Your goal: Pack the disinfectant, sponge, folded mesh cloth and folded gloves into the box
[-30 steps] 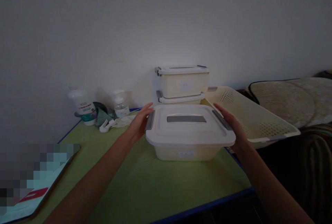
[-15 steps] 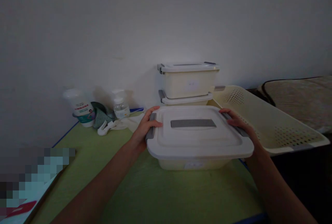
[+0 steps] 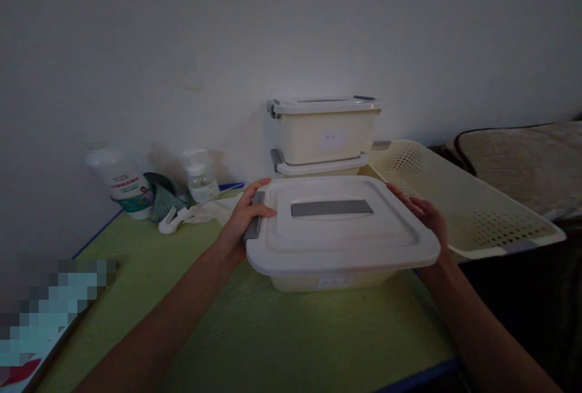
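White plastic lid [image 3: 336,238] on top, the cream rectangular storage bin [image 3: 295,282] is over the green table [image 3: 273,338]. Contact at opposite ends probably keeps it balanced: the left hand [image 3: 240,223] holds it at nine o'clock, thumb crossing the grey plastic latch [image 3: 253,229]; the right hand [image 3: 430,226] lies along three, fingers forward, closure unclear.

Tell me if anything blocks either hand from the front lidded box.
Nothing visible blocks the front box: the left hand reaches across its grey latch onto the lid; the right hand is at the opposite edge, with the basket to its outer side.
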The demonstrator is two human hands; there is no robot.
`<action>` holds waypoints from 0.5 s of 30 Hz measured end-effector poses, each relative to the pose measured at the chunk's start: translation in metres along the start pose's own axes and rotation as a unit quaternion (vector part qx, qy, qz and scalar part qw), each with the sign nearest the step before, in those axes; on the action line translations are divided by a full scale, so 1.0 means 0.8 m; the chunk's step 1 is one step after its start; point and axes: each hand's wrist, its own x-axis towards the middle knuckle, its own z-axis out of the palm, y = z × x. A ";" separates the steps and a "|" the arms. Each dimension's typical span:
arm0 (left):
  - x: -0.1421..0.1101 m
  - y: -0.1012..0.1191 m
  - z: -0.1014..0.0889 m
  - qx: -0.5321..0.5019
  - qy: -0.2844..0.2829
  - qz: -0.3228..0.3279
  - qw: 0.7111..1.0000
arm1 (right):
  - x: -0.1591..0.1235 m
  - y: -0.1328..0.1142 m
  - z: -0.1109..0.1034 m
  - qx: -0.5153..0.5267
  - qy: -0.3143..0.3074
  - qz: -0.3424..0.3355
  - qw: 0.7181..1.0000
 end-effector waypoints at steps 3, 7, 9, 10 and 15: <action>0.000 -0.001 0.000 0.000 0.002 0.008 1.000 | -0.005 -0.003 0.010 0.045 0.013 0.028 0.999; -0.001 -0.001 -0.003 -0.002 -0.008 0.005 1.000 | -0.009 -0.011 0.020 0.095 0.018 0.069 0.993; -0.001 -0.002 -0.005 -0.005 -0.016 0.002 1.000 | -0.009 -0.014 0.021 0.120 0.022 0.087 0.989; -0.001 -0.002 -0.006 -0.007 -0.020 0.001 1.000 | -0.009 -0.014 0.021 0.126 0.023 0.092 0.987; 0.001 -0.003 -0.008 -0.019 -0.034 0.006 0.999 | -0.008 -0.014 0.019 0.113 0.023 0.088 0.989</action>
